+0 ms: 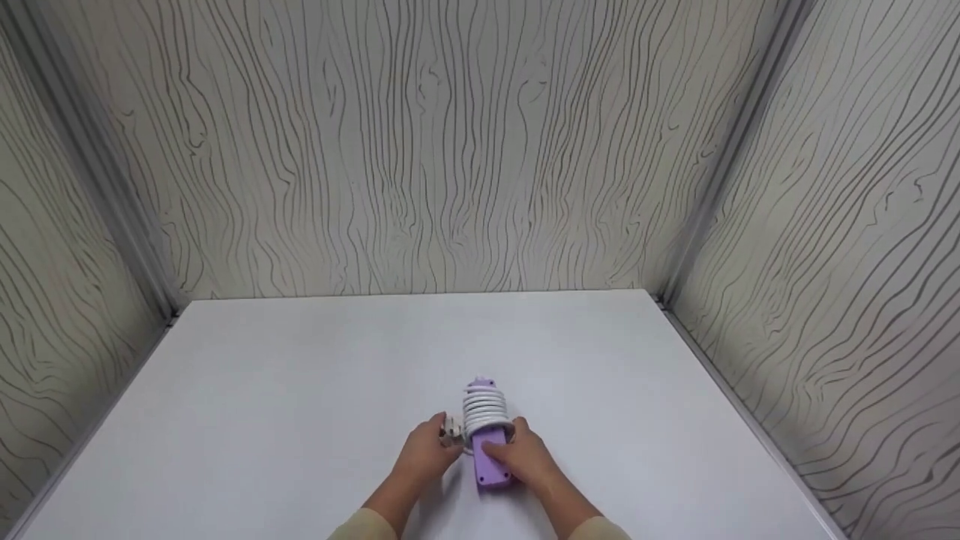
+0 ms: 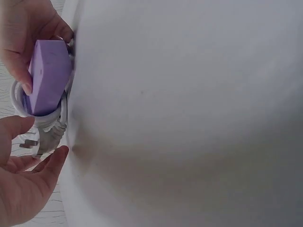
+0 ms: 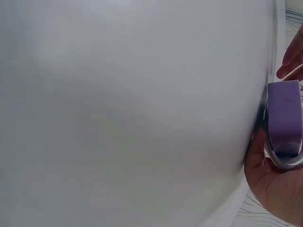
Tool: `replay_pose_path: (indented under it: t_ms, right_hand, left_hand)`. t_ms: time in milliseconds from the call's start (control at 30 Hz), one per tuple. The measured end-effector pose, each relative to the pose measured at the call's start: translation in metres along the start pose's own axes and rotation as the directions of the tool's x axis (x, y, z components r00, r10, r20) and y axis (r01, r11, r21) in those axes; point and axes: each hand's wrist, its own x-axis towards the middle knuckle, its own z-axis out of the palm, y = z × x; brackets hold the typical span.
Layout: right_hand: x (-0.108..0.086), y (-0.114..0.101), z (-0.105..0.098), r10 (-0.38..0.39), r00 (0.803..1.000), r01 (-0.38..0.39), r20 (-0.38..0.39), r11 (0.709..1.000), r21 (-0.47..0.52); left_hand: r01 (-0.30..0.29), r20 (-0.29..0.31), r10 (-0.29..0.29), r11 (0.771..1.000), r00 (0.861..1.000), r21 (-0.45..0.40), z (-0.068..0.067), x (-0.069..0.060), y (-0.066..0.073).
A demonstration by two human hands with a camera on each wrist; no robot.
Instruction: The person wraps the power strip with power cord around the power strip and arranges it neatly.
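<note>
A purple power strip lies on the white table, its far end pointing away from me. White cord is wound in several turns around its far half. My right hand grips the strip from the right, thumb on the purple top and fingers by the coils. On the left side, my left hand holds the cord's white plug between thumb and fingers. Metal prongs show on the plug in the left wrist view. The right wrist view shows the strip's purple end; the plug is mostly hidden there.
The white table spreads out around both hands. Panels with a wood-grain pattern, a back wall and side walls, enclose it, with grey metal posts at the corners.
</note>
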Motion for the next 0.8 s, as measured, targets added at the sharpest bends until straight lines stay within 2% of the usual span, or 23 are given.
replay_pose_path:
  t_ms: [100,200,367,467,567,667,800]
  right_hand:
    - [0.002,0.003,-0.003,-0.017,0.999,0.016,-0.040,1.000,-0.022]
    - [0.005,0.006,-0.006,-0.014,0.998,0.013,-0.062,1.000,-0.017]
    - [0.008,0.008,-0.010,-0.016,0.995,0.011,-0.097,0.999,-0.044]
    - [0.009,0.009,-0.013,-0.074,0.991,0.065,-0.110,0.994,-0.083]
    - [0.009,0.011,-0.015,-0.113,0.988,0.103,-0.109,0.990,-0.095]
    - [0.009,0.011,-0.016,-0.137,0.985,0.126,-0.107,0.986,-0.109]
    - [0.007,0.011,-0.016,-0.161,0.979,0.146,-0.123,0.982,-0.120]
  left_hand:
    - [-0.020,0.004,0.020,1.000,1.000,-0.018,0.002,0.003,-0.004]
    - [-0.031,0.037,0.033,0.998,0.999,-0.057,0.002,0.004,-0.003]
    - [-0.008,0.088,0.012,0.999,0.996,-0.048,0.004,0.004,0.002]
    - [0.007,0.096,-0.005,1.000,0.995,-0.029,0.005,0.003,0.004]
    - [0.003,0.090,-0.002,1.000,0.996,-0.011,0.005,0.002,0.004]
    - [-0.032,0.062,0.032,0.999,0.998,0.008,0.004,0.001,0.004]
    - [-0.037,0.015,0.037,0.999,0.999,0.007,0.002,0.001,0.005]
